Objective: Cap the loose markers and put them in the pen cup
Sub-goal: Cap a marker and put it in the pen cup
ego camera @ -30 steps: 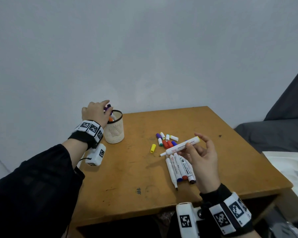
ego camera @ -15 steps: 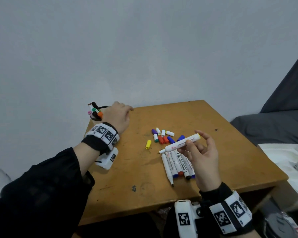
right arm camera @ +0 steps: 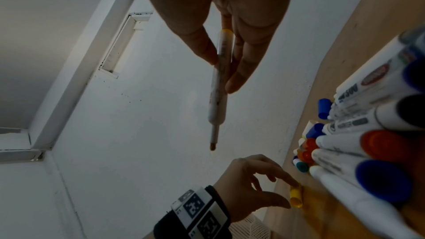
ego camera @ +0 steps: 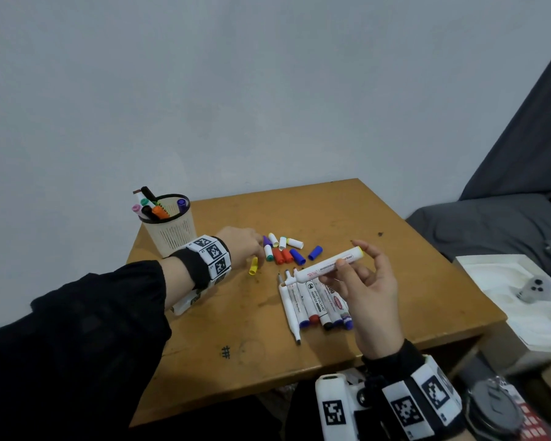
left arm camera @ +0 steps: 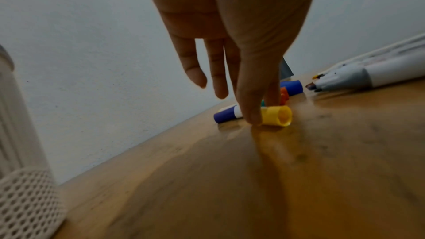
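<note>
The yellow cap [left arm camera: 276, 115] lies on its side on the table [ego camera: 347, 214], thumb and a fingertip of the left hand [ego camera: 239, 246] closing on it, a pinch just forming. The right hand [ego camera: 368, 300] grips the uncapped yellow-ended marker [ego camera: 326, 265] aloft, tip toward the left, likely ready for that cap. Other bare markers [ego camera: 312, 305] lie below; the pen cup [ego camera: 169, 227] stands at the far-left corner, within reach.

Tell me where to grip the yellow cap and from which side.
Pinch the yellow cap across its round sides, coming from above. It lies on its side on the table, apart from the other caps, open end toward the wrist camera. The left hand already has fingers at it. Leave the open end clear for the marker in the right hand.
</note>
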The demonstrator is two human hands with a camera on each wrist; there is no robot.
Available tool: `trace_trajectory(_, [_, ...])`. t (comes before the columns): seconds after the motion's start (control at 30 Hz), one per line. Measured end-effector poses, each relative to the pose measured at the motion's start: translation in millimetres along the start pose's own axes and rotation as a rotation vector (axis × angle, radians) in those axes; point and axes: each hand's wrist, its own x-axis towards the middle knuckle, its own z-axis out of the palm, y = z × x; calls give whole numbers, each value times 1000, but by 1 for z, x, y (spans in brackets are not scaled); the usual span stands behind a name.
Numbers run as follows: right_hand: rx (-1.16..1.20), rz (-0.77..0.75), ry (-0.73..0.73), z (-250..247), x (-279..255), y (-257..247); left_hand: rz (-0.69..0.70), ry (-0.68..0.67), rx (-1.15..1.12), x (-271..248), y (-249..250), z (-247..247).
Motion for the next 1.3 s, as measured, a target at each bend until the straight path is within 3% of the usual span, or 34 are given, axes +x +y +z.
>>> trace_trajectory(0.13, [1, 0, -7, 1, -1, 1, -21, -33, 48, 3, 5, 3])
trace_trajectory(0.27, [6, 4, -16, 2, -4, 2, -24, 28, 91, 0, 10, 5])
trace_trajectory(0.47, [20, -15, -2, 5, -9, 4, -188, 217, -291, -32, 17, -3])
trace_trajectory(0.77, [71, -33, 41, 11, -24, 0, -258, 562, -824, -101, 52, 2])
trace_trajectory(1.0, [95, -55, 22, 14, -38, -9, -348, 796, -963, -133, 91, 11])
trace_trajectory(1.3, [61, -53, -70, 23, -52, -10, -425, 883, -1137, -140, 128, 8])
